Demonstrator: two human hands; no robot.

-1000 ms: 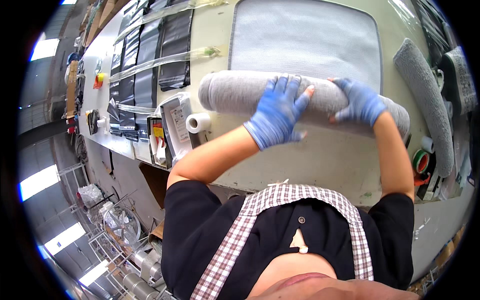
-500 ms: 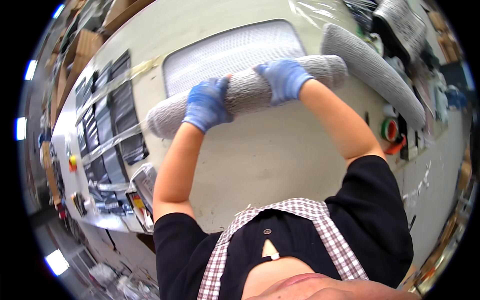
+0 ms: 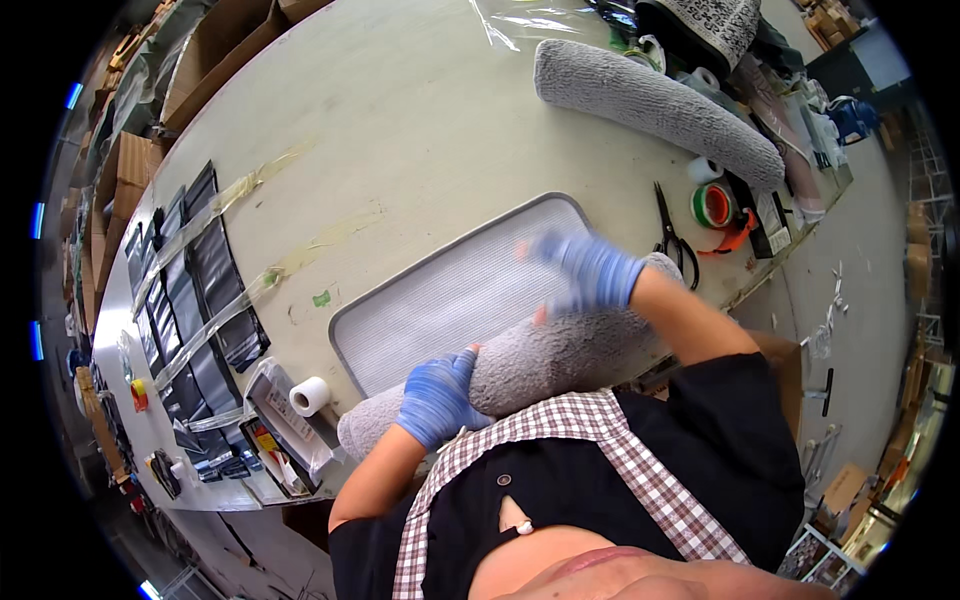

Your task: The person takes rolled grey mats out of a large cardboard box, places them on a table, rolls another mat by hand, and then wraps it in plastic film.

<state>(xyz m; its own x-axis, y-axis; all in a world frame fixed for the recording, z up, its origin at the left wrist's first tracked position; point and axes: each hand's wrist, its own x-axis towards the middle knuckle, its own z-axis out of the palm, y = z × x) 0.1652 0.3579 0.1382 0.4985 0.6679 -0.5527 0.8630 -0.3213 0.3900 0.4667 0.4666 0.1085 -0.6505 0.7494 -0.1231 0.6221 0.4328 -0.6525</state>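
The blue-gloved left hand (image 3: 440,400) curls over the partly rolled grey plush mat (image 3: 565,362) and grips it near one end. The blue-gloved right hand (image 3: 585,275), blurred, spreads its fingers loosely above the roll's other half; whether it touches cannot be told. Beyond the left grip the mat's ribbed pale underside lies flat. Black scissors (image 3: 669,236) lie just right of the right hand, a second rolled grey mat (image 3: 660,112) farther beyond it, and a white roll (image 3: 310,397) left of the left grip.
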